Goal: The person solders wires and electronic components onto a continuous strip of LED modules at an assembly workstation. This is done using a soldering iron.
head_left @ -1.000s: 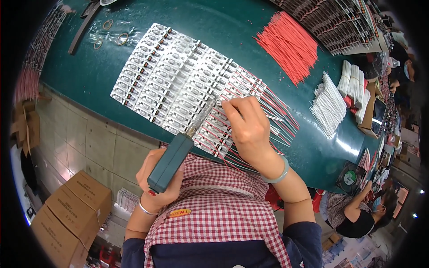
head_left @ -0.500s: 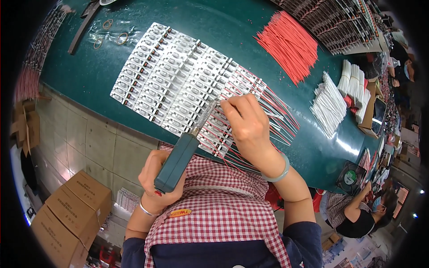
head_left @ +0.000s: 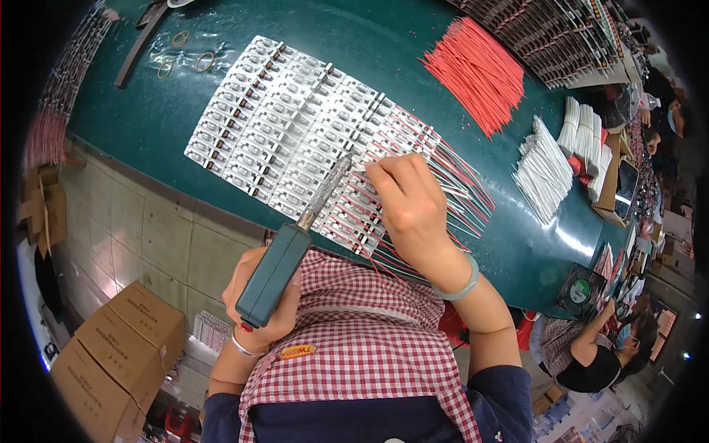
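Observation:
A panel of white circuit boards (head_left: 295, 111) in several rows lies on the green table. Red and white wires (head_left: 450, 177) run from its right rows toward the right. My left hand (head_left: 247, 288) is closed around the green boxy handle of a soldering iron (head_left: 273, 273). Its metal shaft slants up to the right over the boards, the tip close to my right fingertips. Pinched over the right part of the panel, my right hand (head_left: 410, 207) holds what looks like a thin wire, mostly hidden by the fingers.
On the green table (head_left: 185, 103) lie a pile of red wires (head_left: 480, 77), a pile of white wires (head_left: 543, 173) and rubber bands (head_left: 204, 62). Racked boards (head_left: 546, 37) stand at the far right. A small black fan (head_left: 581, 290) sits right; cartons (head_left: 118, 354) are lower left.
The soldering iron's handle has swung down and left with my left hand, and its tip has shifted slightly left and up. My right hand has barely moved and stays pinched.

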The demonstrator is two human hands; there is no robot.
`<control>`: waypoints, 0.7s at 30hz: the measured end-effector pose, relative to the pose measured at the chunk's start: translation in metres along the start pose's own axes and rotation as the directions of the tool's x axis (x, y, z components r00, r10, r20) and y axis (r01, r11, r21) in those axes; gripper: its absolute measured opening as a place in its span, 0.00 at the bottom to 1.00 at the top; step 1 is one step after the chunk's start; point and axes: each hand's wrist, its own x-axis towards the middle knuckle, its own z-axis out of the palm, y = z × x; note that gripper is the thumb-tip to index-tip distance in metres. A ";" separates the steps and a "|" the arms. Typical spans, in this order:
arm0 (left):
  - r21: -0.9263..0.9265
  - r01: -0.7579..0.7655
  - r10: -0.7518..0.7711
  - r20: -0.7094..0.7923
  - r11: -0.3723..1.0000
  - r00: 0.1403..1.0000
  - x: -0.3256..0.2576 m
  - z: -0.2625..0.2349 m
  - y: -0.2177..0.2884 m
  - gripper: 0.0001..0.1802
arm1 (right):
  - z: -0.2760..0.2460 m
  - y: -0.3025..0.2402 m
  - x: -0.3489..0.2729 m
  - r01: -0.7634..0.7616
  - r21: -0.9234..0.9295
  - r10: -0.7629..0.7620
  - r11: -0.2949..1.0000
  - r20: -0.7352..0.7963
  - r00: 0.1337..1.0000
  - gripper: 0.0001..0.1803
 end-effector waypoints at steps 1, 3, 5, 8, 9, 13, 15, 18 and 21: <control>0.000 0.001 -0.001 -0.001 1.000 1.000 0.000 0.000 0.000 0.12 | -0.001 -0.001 -0.001 -0.003 0.006 0.003 1.000 -0.017 1.000 0.17; 0.008 0.001 -0.001 -0.001 1.000 1.000 0.000 -0.001 0.000 0.12 | -0.001 -0.007 -0.002 -0.021 0.020 0.022 1.000 -0.039 0.999 0.17; -0.001 0.012 -0.012 -0.004 1.000 1.000 -0.001 -0.001 0.001 0.12 | -0.002 -0.011 -0.005 -0.041 0.031 0.043 0.999 -0.061 0.997 0.19; -0.002 0.007 -0.007 0.002 1.000 1.000 0.000 -0.001 0.000 0.12 | 0.000 -0.011 -0.009 -0.031 0.031 0.032 0.999 -0.011 0.999 0.17; 0.006 -0.010 0.010 0.012 1.000 1.000 0.000 -0.001 0.000 0.11 | 0.001 -0.010 -0.010 -0.037 0.022 0.038 0.999 -0.013 0.999 0.17; -0.030 0.058 -0.058 0.018 0.998 0.998 0.002 -0.002 0.003 0.12 | 0.003 -0.011 -0.009 -0.032 0.003 0.032 0.999 -0.017 0.999 0.16; -0.035 0.028 -0.026 0.041 0.999 0.999 0.003 -0.002 0.003 0.12 | 0.002 -0.011 -0.008 -0.032 0.005 0.032 0.999 -0.012 0.999 0.16; -0.052 0.030 -0.027 0.055 0.998 0.998 0.002 -0.001 0.001 0.12 | 0.002 -0.011 -0.008 -0.035 0.002 0.035 0.999 -0.003 0.999 0.15; -0.091 0.060 -0.055 0.056 0.994 0.997 0.002 0.000 0.001 0.13 | 0.002 -0.012 -0.006 -0.033 -0.008 0.033 0.999 0.011 0.999 0.15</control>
